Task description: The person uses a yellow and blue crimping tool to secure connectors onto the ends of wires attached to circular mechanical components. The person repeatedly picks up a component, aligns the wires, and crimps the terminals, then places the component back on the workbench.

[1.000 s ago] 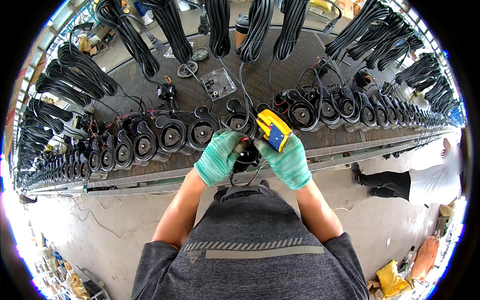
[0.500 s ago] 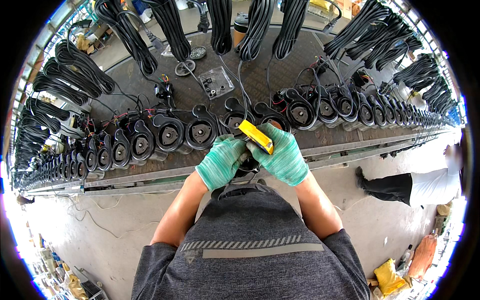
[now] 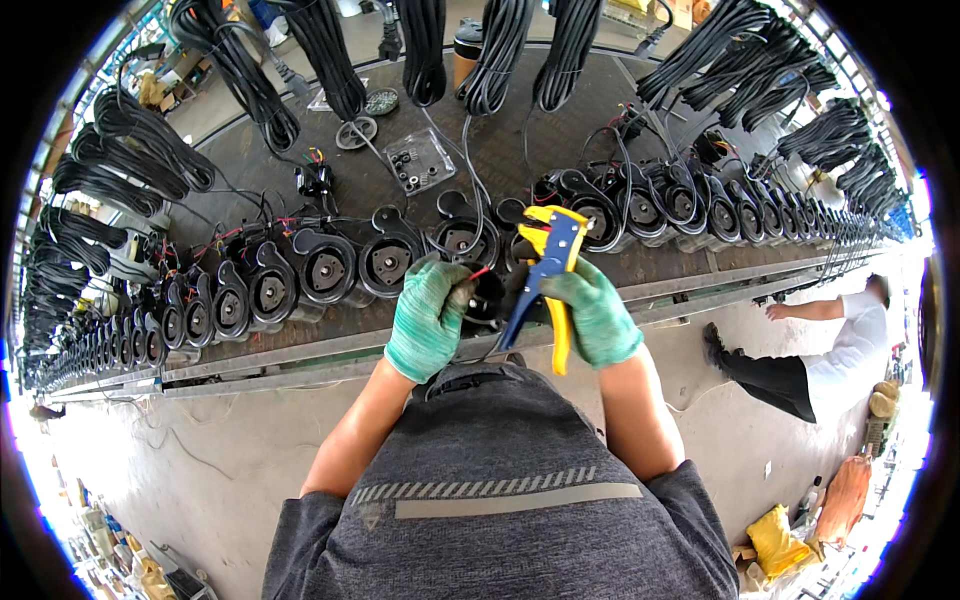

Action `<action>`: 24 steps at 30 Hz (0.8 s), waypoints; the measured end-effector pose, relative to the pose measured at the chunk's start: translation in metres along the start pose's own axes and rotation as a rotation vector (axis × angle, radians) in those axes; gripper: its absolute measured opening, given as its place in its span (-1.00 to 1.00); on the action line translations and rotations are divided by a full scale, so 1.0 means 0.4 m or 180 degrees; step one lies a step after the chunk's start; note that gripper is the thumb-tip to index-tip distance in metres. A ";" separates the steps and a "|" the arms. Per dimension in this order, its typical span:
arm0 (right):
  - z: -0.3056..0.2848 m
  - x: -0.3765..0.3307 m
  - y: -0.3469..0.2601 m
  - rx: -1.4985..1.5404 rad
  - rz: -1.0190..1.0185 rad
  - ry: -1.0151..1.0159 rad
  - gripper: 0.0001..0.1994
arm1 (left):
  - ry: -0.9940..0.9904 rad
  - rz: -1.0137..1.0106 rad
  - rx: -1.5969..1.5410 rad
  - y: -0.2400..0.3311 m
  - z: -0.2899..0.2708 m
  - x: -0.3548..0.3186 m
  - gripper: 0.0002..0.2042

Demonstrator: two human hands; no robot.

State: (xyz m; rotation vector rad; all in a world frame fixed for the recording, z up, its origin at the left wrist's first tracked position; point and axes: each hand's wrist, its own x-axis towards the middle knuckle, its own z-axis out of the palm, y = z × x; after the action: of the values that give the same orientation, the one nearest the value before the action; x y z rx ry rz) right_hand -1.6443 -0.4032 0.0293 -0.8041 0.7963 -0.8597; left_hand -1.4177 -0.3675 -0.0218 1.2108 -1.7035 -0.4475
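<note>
Both hands wear green knitted gloves. My right hand (image 3: 596,316) grips a wire stripper (image 3: 552,262) with yellow and blue jaws and handles, held upright with its jaws toward the bench. Close by on the left, my left hand (image 3: 428,320) has its fingers closed at a short red wire (image 3: 479,272) beside a dark part (image 3: 487,290). What exactly those fingers pinch is partly hidden. Just beyond the hands stands a round black motor housing (image 3: 461,237), one of a long row along the bench edge.
Coiled black cables (image 3: 500,60) hang above the bench (image 3: 560,130). A clear tray of small parts (image 3: 417,162), a round metal dish (image 3: 381,102) and a cup (image 3: 467,55) sit behind the row. On the right is another person (image 3: 835,360).
The wire stripper has swung upright in my right hand, showing its blue side. My hands have moved apart, and a red wire now shows by my left fingers. The other person has raised an arm.
</note>
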 end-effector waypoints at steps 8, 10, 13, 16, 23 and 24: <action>0.021 -0.091 0.002 -0.0190 0.0456 -0.0282 -0.37 | 0.0023 0.0428 0.0206 0.010 -0.018 0.025 -0.85; 0.031 -0.093 0.003 -0.0225 0.0404 -0.0260 -0.39 | -0.0024 0.0527 0.0285 0.017 -0.021 0.027 -0.86; 0.037 -0.096 0.001 -0.0144 0.0445 -0.0316 -0.41 | 0.0031 0.0617 0.0393 0.022 -0.021 0.026 -0.86; 0.050 -0.103 -0.024 -0.0031 0.0592 -0.0400 -0.44 | -0.0006 0.0713 0.0530 0.024 -0.027 0.034 -0.84; 0.040 -0.094 -0.002 -0.0428 0.0511 -0.0156 -0.45 | -0.0217 0.0824 0.0862 0.033 -0.049 0.036 -0.82; 0.038 -0.096 0.000 -0.0466 0.0481 -0.0180 -0.45 | -0.0209 0.0845 0.0881 0.036 -0.051 0.038 -0.82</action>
State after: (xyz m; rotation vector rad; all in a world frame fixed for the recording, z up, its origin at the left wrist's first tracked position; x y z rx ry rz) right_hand -1.6477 -0.3660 0.0465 -0.8815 0.8657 -0.6472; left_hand -1.4084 -0.3697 0.0058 1.1487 -1.9982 -0.0926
